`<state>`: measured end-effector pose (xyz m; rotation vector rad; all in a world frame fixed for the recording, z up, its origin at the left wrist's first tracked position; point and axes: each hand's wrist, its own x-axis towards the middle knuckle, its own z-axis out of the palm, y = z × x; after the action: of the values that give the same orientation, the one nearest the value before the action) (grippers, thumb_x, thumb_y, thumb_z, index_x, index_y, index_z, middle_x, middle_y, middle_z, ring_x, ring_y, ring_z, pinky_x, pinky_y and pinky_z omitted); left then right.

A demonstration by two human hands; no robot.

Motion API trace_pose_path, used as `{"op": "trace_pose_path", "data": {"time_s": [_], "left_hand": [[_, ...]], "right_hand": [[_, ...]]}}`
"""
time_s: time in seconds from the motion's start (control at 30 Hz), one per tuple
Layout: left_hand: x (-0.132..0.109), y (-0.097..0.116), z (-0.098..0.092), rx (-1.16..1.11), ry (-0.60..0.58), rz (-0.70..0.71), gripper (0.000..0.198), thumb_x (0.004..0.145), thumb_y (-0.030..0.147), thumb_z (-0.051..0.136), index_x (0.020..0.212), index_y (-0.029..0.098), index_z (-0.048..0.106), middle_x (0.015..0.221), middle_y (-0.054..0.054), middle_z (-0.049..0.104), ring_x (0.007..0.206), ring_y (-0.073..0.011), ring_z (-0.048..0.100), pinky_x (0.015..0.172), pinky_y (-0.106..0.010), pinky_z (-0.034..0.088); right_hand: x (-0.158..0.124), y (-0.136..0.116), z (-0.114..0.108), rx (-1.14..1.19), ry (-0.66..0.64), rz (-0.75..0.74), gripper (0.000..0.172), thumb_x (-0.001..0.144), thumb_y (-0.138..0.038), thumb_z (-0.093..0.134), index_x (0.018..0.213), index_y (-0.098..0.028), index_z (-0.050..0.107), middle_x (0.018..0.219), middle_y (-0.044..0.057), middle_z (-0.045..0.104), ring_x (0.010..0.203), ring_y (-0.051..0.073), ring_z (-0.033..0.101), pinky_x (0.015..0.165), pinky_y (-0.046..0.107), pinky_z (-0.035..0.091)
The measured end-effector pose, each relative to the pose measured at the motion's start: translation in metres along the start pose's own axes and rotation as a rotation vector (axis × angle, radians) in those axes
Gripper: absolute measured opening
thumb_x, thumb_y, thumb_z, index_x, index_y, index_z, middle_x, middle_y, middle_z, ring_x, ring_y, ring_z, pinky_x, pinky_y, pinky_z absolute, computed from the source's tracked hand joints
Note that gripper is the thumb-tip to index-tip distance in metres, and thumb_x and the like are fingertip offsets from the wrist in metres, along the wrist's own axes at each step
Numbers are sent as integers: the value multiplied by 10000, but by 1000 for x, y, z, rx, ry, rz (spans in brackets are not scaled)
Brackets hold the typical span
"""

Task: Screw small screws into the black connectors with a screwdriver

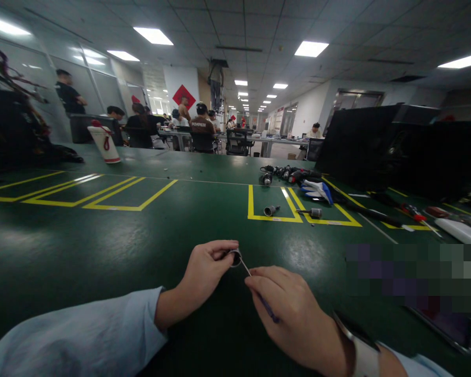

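Between the thumb and fingers of my left hand (202,272) is a small round metal part (236,257) with its hollow end turned toward me. My right hand (294,309) is closed around a slim screwdriver (267,308) with a dark purple handle. Its thin shaft points up and left, and the tip reaches the opening of the metal part; whether it touches anything inside is hidden. Beyond my hands, a cup-shaped metal part (270,210) and a similar metal piece with a thin stem (315,213) lie in yellow-taped boxes.
Cables and connectors (286,174) lie at the back, beside a blue-and-white item (317,191). A red-handled screwdriver (414,211) and a phone (455,327) are on the right, black monitors (361,141) behind. A white cup (104,144) stands far left. Several people sit farther off.
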<state>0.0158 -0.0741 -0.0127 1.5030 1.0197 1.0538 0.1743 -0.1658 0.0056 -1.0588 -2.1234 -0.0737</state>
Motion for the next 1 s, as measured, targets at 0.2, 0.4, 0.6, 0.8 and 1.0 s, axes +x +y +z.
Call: {"op": "trace_pose_path", "data": {"time_s": [0.2, 0.4, 0.6, 0.8, 1.0], "left_hand": [[20, -2, -7, -43, 67, 12, 246, 670, 156, 626, 911, 140, 669, 874, -42, 719, 834, -183, 670, 810, -312, 536], [53, -8, -15, 11, 122, 35, 438, 673, 191, 666, 1100, 135, 583, 1031, -92, 669, 962, -214, 626, 883, -374, 487], [93, -35, -27, 296, 251, 274, 431, 647, 69, 623, 1069, 148, 591, 1059, -93, 611, 973, -217, 596, 885, -387, 463], [119, -35, -38, 635, 245, 412, 310, 656, 194, 678, 958, 169, 614, 927, -50, 557, 866, -204, 559, 778, -339, 467], [130, -28, -40, 722, 185, 495, 317, 610, 333, 726, 812, 159, 554, 805, -25, 539, 783, -196, 514, 700, -311, 428]], "right_hand": [[9, 9, 0, 193, 99, 149, 178, 817, -121, 505, 957, -176, 600, 883, 58, 664, 805, 167, 611, 724, 300, 489], [29, 46, 27, 440, 222, 612, 191, 821, -302, 518, 871, -168, 645, 843, 57, 654, 779, 191, 598, 695, 326, 481], [62, 75, 69, 738, 428, 768, 199, 764, -345, 579, 801, -163, 650, 785, 38, 631, 731, 175, 566, 666, 306, 451], [89, 84, 87, 1002, 550, 784, 178, 669, -325, 678, 642, -159, 620, 601, -11, 584, 603, 127, 528, 587, 254, 420], [96, 94, 85, 1332, 626, 912, 276, 615, -356, 712, 521, -172, 529, 461, -55, 501, 429, 78, 440, 416, 210, 322]]}}
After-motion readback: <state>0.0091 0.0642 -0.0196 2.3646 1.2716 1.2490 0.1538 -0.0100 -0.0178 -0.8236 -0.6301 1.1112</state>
